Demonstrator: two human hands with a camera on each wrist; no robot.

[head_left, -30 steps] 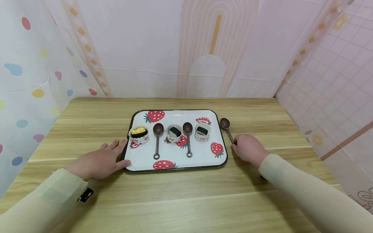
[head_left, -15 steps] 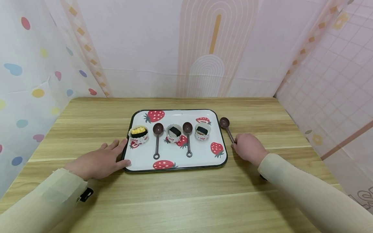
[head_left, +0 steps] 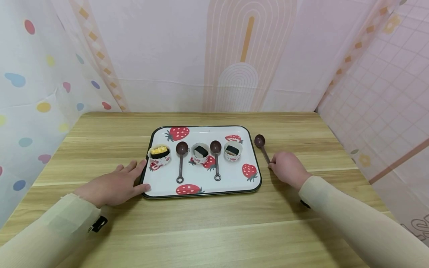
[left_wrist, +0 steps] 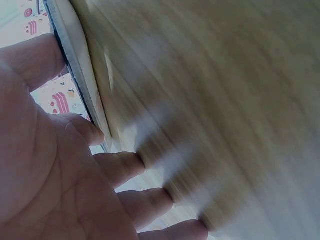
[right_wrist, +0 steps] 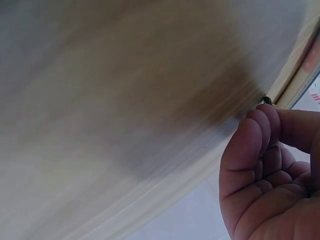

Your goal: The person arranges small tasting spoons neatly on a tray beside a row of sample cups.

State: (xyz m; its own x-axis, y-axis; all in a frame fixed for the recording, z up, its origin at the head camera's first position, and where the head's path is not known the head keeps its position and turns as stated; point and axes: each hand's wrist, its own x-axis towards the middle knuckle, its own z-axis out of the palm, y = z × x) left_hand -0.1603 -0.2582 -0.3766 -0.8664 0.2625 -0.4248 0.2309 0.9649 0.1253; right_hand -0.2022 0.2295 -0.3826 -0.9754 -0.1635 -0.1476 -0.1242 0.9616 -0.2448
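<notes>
My right hand pinches the handle end of a brown measuring spoon just right of the tray. Its bowl points away from me, close to the tray's edge. In the right wrist view, the curled fingers meet the thumb, and only a dark tip of the handle shows. My left hand rests with spread fingers at the left edge of the white strawberry-print tray, thumb over the rim. On the tray lie two more brown measuring spoons, a left one and a right one.
Three paper cups stand in the tray: one with yellow-topped sushi, a middle one and a right one, both with black-banded sushi. The wooden table extends around the tray to a patterned cloth backdrop.
My right hand and the spoon it pinches have shifted slightly to the right, so the bowl sits a little farther from the tray. The left hand and the tray stay put.
</notes>
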